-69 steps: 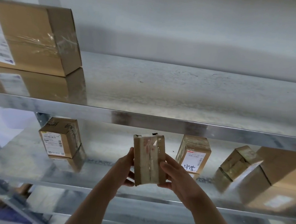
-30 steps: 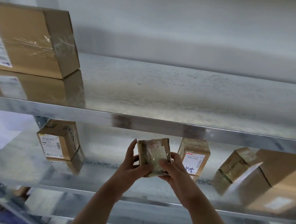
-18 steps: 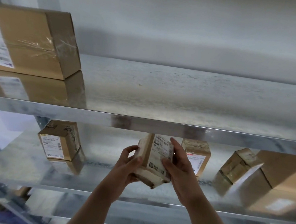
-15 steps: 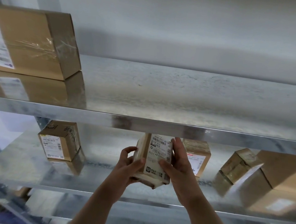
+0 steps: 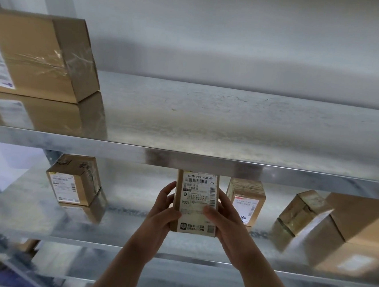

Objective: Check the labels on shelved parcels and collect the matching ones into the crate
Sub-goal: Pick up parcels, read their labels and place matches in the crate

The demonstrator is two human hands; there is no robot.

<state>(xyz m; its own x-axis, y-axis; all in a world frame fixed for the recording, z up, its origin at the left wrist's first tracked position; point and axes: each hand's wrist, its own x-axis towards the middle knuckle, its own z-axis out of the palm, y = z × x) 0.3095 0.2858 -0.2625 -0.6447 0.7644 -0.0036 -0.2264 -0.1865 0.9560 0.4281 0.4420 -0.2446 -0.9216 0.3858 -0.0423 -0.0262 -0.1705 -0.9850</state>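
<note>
A small cardboard parcel [image 5: 196, 197] is held upright in front of the lower metal shelf, its white shipping label facing me. The label shows "P021" and a barcode. My left hand [image 5: 162, 212] grips its left edge, thumb on the label face. My right hand [image 5: 225, 218] grips the right edge, thumb over the label. The parcel's top edge sits just under the upper shelf's front lip [image 5: 182, 160]. No crate is in view.
On the lower shelf [image 5: 37, 221] stand a labelled box [image 5: 74, 179] at the left, a taped labelled box [image 5: 246, 199] behind my right hand, a tilted box [image 5: 302, 212] and a large carton [image 5: 361, 220] at the right. A big carton [image 5: 39, 57] lies on the upper shelf's left.
Both hands turned the parcel from its taped side round to its labelled face. It now stands upright and square to me, raised slightly toward the upper shelf lip.
</note>
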